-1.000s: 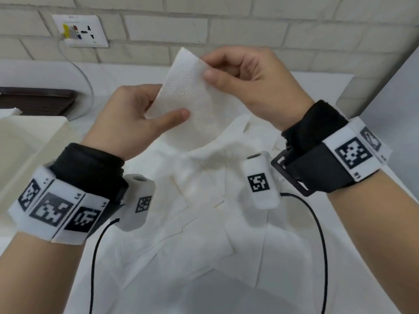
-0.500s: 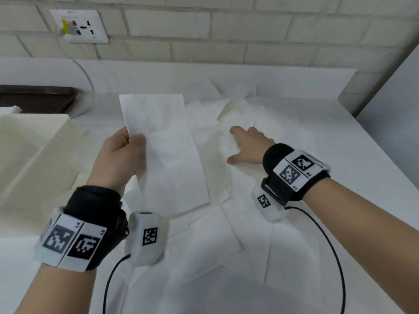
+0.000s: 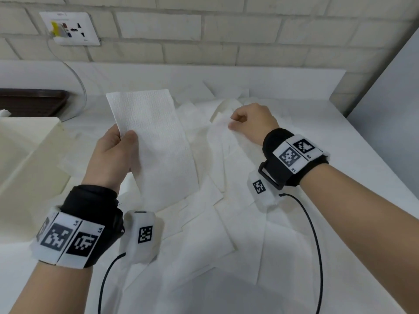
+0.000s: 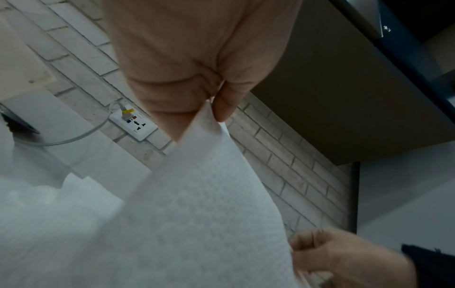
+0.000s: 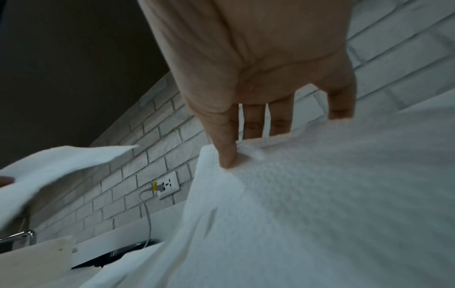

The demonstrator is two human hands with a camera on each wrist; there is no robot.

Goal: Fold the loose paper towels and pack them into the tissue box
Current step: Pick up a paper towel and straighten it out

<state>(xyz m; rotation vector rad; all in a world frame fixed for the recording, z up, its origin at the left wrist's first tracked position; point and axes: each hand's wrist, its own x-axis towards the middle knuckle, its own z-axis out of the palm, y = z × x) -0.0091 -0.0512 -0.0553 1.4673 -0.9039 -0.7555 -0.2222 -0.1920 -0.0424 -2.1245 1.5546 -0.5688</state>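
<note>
My left hand (image 3: 123, 138) pinches the left edge of a folded paper towel (image 3: 154, 141) and holds it upright above the counter; the left wrist view shows thumb and finger (image 4: 216, 101) closed on that folded towel (image 4: 197, 204). My right hand (image 3: 234, 123) pinches the top edge of another loose towel (image 3: 223, 141) on the pile and lifts it; its thumb (image 5: 227, 154) presses into this sheet (image 5: 307, 194). Several loose towels (image 3: 204, 234) cover the counter. The cream tissue box (image 3: 29, 159) stands at the left, its inside hidden.
A dark tray (image 3: 31, 102) sits at the back left beside the box. A wall socket (image 3: 70, 28) with a plugged cable (image 3: 79, 87) is on the brick wall. A grey panel (image 3: 390, 105) bounds the counter on the right.
My right hand let go of the folded towel, reached to the pile on the right and pinched another sheet. My left hand kept the folded towel and lowered it slightly.
</note>
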